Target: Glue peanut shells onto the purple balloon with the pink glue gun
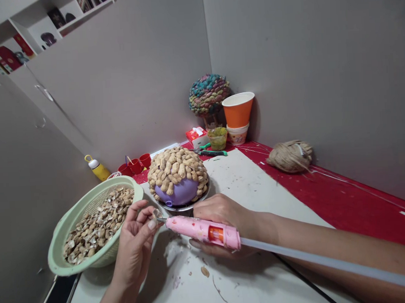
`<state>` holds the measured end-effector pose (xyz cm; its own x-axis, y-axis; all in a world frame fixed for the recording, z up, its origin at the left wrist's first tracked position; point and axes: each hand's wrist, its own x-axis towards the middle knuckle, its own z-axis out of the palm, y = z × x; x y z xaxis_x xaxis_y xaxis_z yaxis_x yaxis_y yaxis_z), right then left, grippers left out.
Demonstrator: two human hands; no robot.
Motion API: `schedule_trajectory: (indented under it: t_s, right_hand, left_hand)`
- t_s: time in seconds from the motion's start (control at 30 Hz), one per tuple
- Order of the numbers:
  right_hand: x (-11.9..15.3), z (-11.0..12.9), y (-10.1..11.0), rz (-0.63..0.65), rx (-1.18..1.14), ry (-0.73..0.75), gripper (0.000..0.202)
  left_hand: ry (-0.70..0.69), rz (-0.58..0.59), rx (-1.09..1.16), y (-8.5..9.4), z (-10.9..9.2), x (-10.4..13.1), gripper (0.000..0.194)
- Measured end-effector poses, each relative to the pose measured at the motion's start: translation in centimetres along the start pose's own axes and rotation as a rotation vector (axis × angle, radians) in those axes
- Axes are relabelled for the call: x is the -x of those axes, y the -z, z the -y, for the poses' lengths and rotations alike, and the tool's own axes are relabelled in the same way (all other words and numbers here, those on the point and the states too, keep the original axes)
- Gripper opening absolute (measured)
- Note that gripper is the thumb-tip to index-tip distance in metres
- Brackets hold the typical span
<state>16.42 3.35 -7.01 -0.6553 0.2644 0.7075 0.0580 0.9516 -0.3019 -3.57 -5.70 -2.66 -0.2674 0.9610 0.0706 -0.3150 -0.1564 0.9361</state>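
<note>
My right hand (226, 218) is wrapped round a pink glue gun (196, 228), with a long translucent glue stick (316, 254) running out of its back end. Its nozzle points left into a peanut shell (157, 213), which my left hand (139, 240) pinches between thumb and fingers. Just behind my hands, a purple balloon (180, 192) sits in a metal bowl (188, 207). Peanut shells (176, 164) cover the balloon's top and sides, leaving a purple patch bare at the front. To the left is a pale green colander (55, 254) full of loose shell halves (97, 225).
Along the back stand red cups (135, 166), a yellow bottle (100, 169), green-handled pliers (212, 152), a green tub (217, 138), an orange paper bucket (238, 111) and a colourful tree-like craft (209, 94). A twine bundle (289, 156) lies right. A black cord (304, 277) crosses the board.
</note>
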Motion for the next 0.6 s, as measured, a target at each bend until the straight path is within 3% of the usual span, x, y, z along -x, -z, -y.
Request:
schedule_trajectory:
  t_s: [0.37,0.53,0.6]
  right_hand:
    - [-0.71,0.81,0.95,0.038,0.018,0.012,0.033]
    - [-0.51,0.67,0.58,-0.037,-0.002,0.017,0.033]
    - [-0.51,0.64,0.58,-0.009,0.002,0.013,0.033]
  left_hand:
    - [-0.013,-0.021,0.029,-0.03,-0.14,0.02,0.046]
    - [-0.020,-0.016,0.021,0.20,-0.01,0.04,0.043]
    - [-0.020,-0.018,0.020,0.29,0.02,0.01,0.043]
